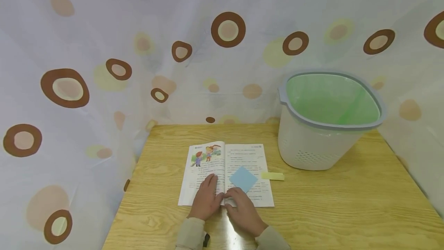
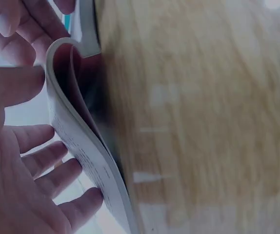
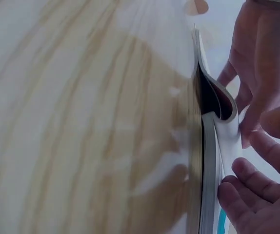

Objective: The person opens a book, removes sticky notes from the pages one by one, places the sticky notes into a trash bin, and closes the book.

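An open book (image 1: 244, 155) with printed text and a picture of two children lies on the wooden table. My left hand (image 1: 206, 199) rests on its left page, fingers spread, thumb close to the centre fold. On the lower right page, beside the fold, my right hand (image 1: 243, 211) touches the paper with loosely bent fingers. A blue square paper (image 1: 243, 179) lies just beyond these fingers, turned like a diamond. In the left wrist view, the left pages (image 2: 93, 156) bulge up near the spine, with fingertips against them. Neither hand grips anything.
A yellow paper strip (image 1: 274, 176) pokes out past the book's right edge. At the back right of the table (image 1: 329, 203) stands a tall white and green basket (image 1: 308, 146) with a grey rim. A patterned curtain (image 1: 194, 76) hangs behind and along the sides.
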Demonstrator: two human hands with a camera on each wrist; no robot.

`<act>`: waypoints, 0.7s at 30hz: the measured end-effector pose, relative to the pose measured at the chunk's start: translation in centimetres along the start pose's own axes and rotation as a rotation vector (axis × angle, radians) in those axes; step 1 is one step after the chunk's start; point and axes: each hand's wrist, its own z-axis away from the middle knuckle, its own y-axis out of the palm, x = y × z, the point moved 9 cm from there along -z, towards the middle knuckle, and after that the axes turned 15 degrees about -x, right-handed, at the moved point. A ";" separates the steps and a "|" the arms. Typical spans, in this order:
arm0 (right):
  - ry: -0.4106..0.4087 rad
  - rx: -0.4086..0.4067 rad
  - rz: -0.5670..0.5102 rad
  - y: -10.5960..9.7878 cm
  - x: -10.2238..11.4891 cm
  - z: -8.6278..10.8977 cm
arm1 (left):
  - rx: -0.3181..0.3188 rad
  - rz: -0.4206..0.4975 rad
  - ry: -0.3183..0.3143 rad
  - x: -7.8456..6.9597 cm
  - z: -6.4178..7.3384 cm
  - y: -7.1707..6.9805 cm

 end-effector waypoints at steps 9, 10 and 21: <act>0.066 0.043 -0.018 -0.1 -1.2 0.2 | -0.011 -0.086 -0.087 0.5 0.0 0.7; 0.071 0.034 -0.015 -0.2 -1.3 0.2 | -0.010 -0.083 -0.105 0.5 -0.1 0.8; 0.097 0.045 0.033 -1.0 -1.9 0.3 | 0.046 -0.086 -0.193 0.6 0.5 1.3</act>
